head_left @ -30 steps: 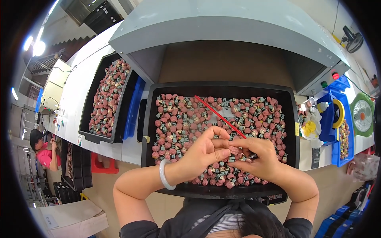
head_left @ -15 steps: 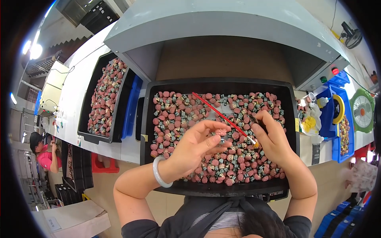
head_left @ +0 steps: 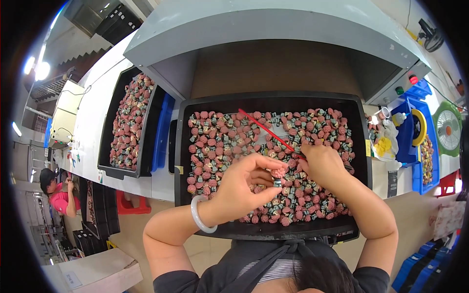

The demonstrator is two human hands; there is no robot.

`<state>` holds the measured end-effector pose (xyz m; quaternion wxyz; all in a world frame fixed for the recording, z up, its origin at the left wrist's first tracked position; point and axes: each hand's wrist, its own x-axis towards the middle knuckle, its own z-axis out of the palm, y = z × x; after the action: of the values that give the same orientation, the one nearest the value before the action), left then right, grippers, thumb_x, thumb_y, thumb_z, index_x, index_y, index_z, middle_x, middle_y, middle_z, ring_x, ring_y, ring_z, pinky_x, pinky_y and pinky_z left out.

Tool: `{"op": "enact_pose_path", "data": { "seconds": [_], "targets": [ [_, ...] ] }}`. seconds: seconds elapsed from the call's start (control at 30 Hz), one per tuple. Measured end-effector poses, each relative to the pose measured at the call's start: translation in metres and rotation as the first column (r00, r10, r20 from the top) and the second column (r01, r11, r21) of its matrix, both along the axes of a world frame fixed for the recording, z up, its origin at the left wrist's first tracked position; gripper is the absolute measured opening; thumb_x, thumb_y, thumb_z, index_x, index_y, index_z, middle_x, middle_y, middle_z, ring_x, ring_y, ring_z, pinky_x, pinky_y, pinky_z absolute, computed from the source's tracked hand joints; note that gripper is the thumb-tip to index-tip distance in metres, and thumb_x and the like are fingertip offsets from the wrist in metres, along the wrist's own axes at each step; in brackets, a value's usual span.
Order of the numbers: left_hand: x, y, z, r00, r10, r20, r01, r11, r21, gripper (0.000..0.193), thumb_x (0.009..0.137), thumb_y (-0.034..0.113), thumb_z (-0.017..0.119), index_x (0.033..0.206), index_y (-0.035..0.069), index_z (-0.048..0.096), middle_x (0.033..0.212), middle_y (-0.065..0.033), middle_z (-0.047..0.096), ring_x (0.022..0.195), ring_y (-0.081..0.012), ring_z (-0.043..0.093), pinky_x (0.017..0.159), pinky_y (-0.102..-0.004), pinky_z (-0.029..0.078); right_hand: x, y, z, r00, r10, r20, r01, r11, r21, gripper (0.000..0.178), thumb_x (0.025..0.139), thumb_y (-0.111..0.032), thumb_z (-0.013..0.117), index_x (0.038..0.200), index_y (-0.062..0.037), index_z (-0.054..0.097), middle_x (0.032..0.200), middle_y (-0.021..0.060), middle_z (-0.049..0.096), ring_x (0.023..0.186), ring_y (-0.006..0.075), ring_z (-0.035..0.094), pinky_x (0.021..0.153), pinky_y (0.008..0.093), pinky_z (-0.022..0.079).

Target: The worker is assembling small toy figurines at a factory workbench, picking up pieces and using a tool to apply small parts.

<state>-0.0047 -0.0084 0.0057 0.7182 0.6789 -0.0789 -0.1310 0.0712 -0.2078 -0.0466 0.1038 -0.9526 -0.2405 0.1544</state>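
Observation:
Between the thumb and fingers of my left hand [head_left: 244,188] is a small figurine [head_left: 278,177] with a bumpy pink top and a grey-green lower part, held upright above the tray. My right hand [head_left: 322,163] is closed over the lower part of a red-handled paintbrush [head_left: 267,131], whose bristle end it hides. By the heel of that hand a bit of something dark shows, too covered to name. Beneath both hands, many similar pink and grey-green figurines [head_left: 215,141] fill a wide black tray [head_left: 268,234].
A grey metal housing [head_left: 273,29] arches over the tray's far side. Another black tray [head_left: 103,146] of figurines stands left, beside a blue bin [head_left: 163,132]. At right are a blue tray [head_left: 432,124], a tape roll [head_left: 419,128] and a green fan [head_left: 448,129]. Another person [head_left: 63,195] works far left.
My right hand has moved down and left onto the paintbrush, covering its bristles; the brush has tilted slightly. My left hand has turned the figurine so its lower part shows.

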Motion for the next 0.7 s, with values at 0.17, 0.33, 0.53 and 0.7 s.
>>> {"op": "enact_pose_path", "data": {
  "seconds": [0.17, 0.33, 0.53, 0.7],
  "targets": [
    [-0.003, 0.002, -0.006, 0.977, 0.021, 0.212, -0.058, 0.983, 0.173, 0.033, 0.066, -0.006, 0.066, 0.092, -0.001, 0.047, 0.098, -0.0131, 0.053, 0.085, -0.0155, 0.059, 0.071, -0.0260, 0.052, -0.020, -0.011, 0.062, 0.995, 0.002, -0.103, 0.058, 0.816, 0.575, 0.016, 0.073, -0.007, 0.063, 0.081, -0.0007, 0.051, 0.065, 0.0082, 0.055, 0.056, 0.0169, 0.057, 0.050, 0.0283, 0.044],
    [-0.002, -0.001, -0.011, 0.966, 0.051, 0.255, -0.116, 0.962, 0.247, 0.028, 0.065, -0.001, 0.067, 0.082, 0.000, 0.045, 0.082, -0.0082, 0.051, 0.067, -0.0130, 0.060, 0.059, -0.0222, 0.051, -0.043, -0.010, 0.060, 0.998, -0.034, -0.046, 0.052, 0.221, 0.974, 0.010, 0.080, -0.004, 0.053, 0.083, -0.0026, 0.044, 0.067, 0.0070, 0.055, 0.054, 0.0111, 0.053, 0.049, 0.0210, 0.043],
    [-0.003, -0.002, -0.009, 0.967, 0.067, 0.246, -0.132, 0.957, 0.258, 0.029, 0.064, 0.001, 0.068, 0.080, -0.001, 0.044, 0.080, -0.0086, 0.050, 0.067, -0.0140, 0.060, 0.060, -0.0231, 0.052, -0.029, 0.004, 0.048, 0.890, 0.069, 0.450, -0.391, 0.621, 0.679, 0.014, 0.073, 0.001, 0.059, 0.079, -0.0033, 0.047, 0.065, 0.0070, 0.057, 0.054, 0.0187, 0.056, 0.050, 0.0258, 0.044],
    [-0.001, 0.000, -0.014, 0.926, 0.028, 0.377, -0.151, 0.941, 0.303, 0.034, 0.059, -0.003, 0.071, 0.082, 0.000, 0.046, 0.083, -0.0095, 0.053, 0.072, -0.0131, 0.060, 0.062, -0.0228, 0.052, -0.035, 0.003, 0.058, 0.925, 0.193, 0.327, -0.380, 0.503, 0.776, 0.011, 0.070, -0.005, 0.063, 0.069, -0.0051, 0.053, 0.057, 0.0069, 0.054, 0.048, 0.0215, 0.054, 0.044, 0.0275, 0.041]
  ]
}}
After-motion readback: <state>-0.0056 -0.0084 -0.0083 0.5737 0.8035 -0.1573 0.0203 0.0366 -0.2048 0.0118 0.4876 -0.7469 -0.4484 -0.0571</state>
